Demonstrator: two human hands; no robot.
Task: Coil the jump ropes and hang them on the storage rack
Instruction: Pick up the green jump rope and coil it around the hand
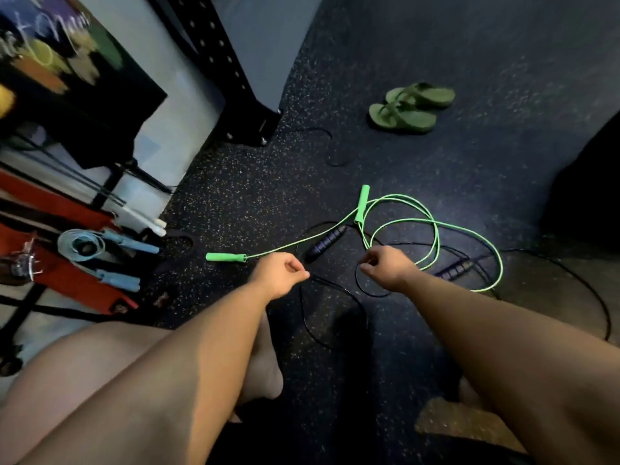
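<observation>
Jump ropes lie loose on the speckled floor (419, 45) ahead of you. Your left hand (280, 273) and right hand (385, 266) are each pinched shut on the thin black rope (339, 293), whose cord loops between them and trails back toward your feet. You look to be starting its coil; next, gather even loops into one hand. Just beyond, its dark handle (323, 241) lies under the green rope (432, 226), so expect tangling as you pull. A blue rope (97, 248) sits coiled at the left by the red rack (67, 276). Green sandals (411, 107) lie farthest off.
</observation>
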